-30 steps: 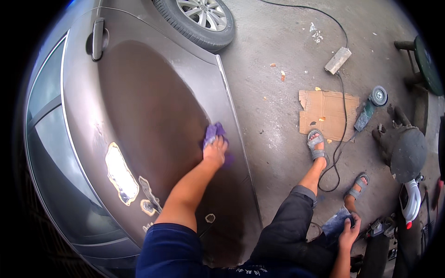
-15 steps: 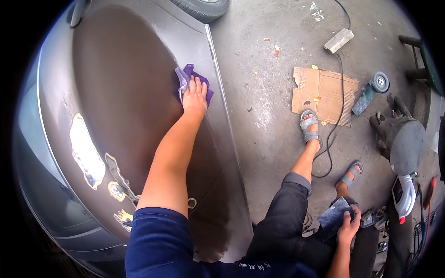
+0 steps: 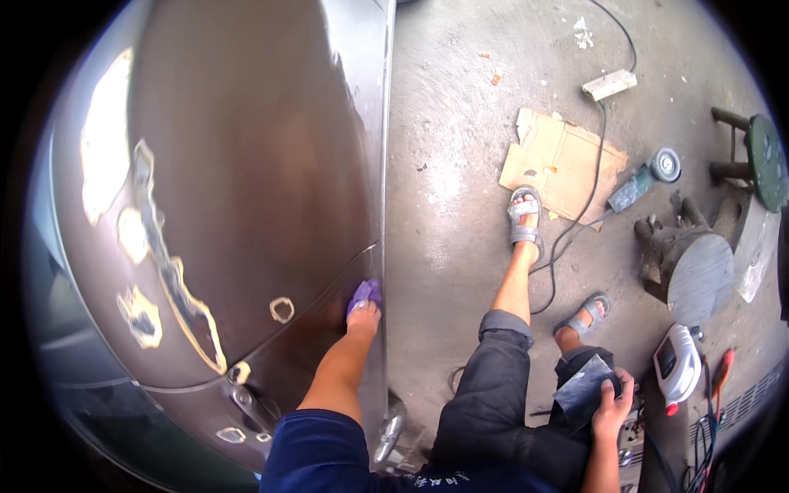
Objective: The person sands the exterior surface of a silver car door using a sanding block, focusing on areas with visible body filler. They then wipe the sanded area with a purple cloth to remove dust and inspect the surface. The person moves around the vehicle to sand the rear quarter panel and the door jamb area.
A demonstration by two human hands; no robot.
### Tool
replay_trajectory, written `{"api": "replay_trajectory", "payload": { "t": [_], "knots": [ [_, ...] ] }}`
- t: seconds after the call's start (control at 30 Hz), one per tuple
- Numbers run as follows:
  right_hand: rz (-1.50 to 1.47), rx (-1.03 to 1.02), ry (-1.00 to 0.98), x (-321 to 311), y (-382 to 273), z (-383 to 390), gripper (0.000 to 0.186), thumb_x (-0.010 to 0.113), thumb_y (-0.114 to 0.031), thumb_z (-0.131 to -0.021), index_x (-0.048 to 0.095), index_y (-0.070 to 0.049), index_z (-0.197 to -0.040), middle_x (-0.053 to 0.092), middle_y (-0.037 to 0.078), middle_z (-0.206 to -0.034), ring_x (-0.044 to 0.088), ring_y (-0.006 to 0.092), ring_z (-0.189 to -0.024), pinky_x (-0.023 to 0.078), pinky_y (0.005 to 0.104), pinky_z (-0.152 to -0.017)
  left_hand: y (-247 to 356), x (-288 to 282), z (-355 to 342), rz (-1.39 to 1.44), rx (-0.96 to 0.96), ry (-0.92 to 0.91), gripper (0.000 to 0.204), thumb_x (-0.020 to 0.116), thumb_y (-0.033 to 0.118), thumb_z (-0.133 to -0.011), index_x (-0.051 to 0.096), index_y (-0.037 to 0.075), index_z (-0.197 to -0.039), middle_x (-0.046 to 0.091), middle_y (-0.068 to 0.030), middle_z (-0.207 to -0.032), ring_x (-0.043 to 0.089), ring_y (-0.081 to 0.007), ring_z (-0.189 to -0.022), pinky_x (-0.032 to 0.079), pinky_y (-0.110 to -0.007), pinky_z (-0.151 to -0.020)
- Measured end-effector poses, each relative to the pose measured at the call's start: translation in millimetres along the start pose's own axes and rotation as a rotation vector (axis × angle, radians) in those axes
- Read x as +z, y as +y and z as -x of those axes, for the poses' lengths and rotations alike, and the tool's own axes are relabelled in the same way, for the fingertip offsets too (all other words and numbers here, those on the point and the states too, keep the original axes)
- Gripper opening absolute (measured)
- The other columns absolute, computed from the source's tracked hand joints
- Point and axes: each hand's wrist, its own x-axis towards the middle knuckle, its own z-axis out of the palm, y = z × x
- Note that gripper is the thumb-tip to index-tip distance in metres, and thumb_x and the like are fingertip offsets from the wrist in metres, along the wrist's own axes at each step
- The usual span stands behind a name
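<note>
With the purple cloth (image 3: 366,292) bunched under its fingers, my left hand (image 3: 363,318) presses on the brown-grey car side (image 3: 255,164), close to its lower edge and just past a panel seam. Bare, light-edged patches (image 3: 107,135) mark the upper part of the panel, and a small ring-shaped patch (image 3: 282,310) lies left of the hand. A door handle (image 3: 243,399) is nearer to me. Over my right leg, my right hand (image 3: 612,407) grips a thin grey rectangular sheet (image 3: 583,393) by its right side; its exact kind is unclear.
On the floor lie torn cardboard (image 3: 567,160), an angle grinder (image 3: 645,182) with its cord, and a whitish block (image 3: 609,85). A round-topped stool (image 3: 700,279), a green stool (image 3: 766,163) and a white plastic bottle (image 3: 679,370) stand at the right.
My left hand has moved with the cloth toward me, down along the panel and past the seam. The view has shifted along the car. My right hand still holds the grey sheet.
</note>
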Motion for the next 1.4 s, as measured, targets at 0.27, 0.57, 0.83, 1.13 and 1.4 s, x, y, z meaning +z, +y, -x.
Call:
{"api": "replay_trajectory", "payload": {
  "t": [0.27, 0.57, 0.83, 1.13, 1.4],
  "knots": [
    [0.042, -0.152, 0.040, -33.6, 13.7, 36.9, 0.026, 0.055, -0.006, -0.087, 0.054, 0.004, -0.111, 0.058, 0.011, -0.104, 0.053, 0.0195, -0.099, 0.040, 0.0317, -0.095, 112.2, 71.9, 134.8, 1.240, -0.125, 0.115, 0.061, 0.059, 0.005, -0.076, 0.049, 0.013, -0.136, 0.057, -0.0195, -0.127, 0.052, -0.0359, -0.122, 0.043, -0.039, -0.104],
    [0.051, -0.284, -0.079, -53.8, -42.5, 136.3, 0.028, 0.056, -0.006, -0.085, 0.056, 0.004, -0.111, 0.060, 0.013, -0.107, 0.055, 0.0212, -0.104, 0.040, 0.0320, -0.097, 138.4, 44.6, 234.1, 1.629, -0.420, 0.640, 0.072, 0.077, 0.021, -0.075, 0.044, 0.000, -0.135, 0.056, -0.0239, -0.129, 0.054, -0.0341, -0.121, 0.043, -0.037, -0.103],
    [0.034, -0.464, 0.067, -50.9, -66.9, 197.4, 0.029, 0.057, -0.007, -0.086, 0.057, 0.005, -0.113, 0.061, 0.013, -0.107, 0.056, 0.0217, -0.103, 0.041, 0.0327, -0.097, 133.1, 23.5, 263.7, 1.075, -0.162, 0.600, 0.059, 0.074, 0.021, -0.083, 0.048, 0.001, -0.131, 0.062, -0.0112, -0.120, 0.064, -0.0211, -0.103, 0.052, -0.035, -0.089],
    [-0.011, -0.526, 0.129, -51.7, -70.3, 288.5, 0.029, 0.058, -0.008, -0.085, 0.058, 0.005, -0.112, 0.061, 0.011, -0.107, 0.055, 0.0205, -0.103, 0.041, 0.0318, -0.096, 152.7, -5.4, 299.5, 2.311, 0.449, 0.706, 0.059, 0.080, 0.019, -0.078, 0.052, 0.000, -0.127, 0.064, -0.0105, -0.113, 0.063, -0.0199, -0.100, 0.052, -0.035, -0.088],
    [-0.271, -0.458, -0.019, -76.2, -108.8, 320.4, 0.036, 0.061, -0.011, -0.083, 0.058, 0.000, -0.118, 0.061, 0.010, -0.109, 0.055, 0.0190, -0.102, 0.040, 0.0287, -0.094, 153.0, -29.8, 413.4, 2.556, 1.294, 0.382, 0.062, 0.075, 0.031, -0.085, 0.050, 0.000, -0.132, 0.062, -0.0100, -0.119, 0.061, -0.0212, -0.109, 0.047, -0.036, -0.099]
  ]
}}
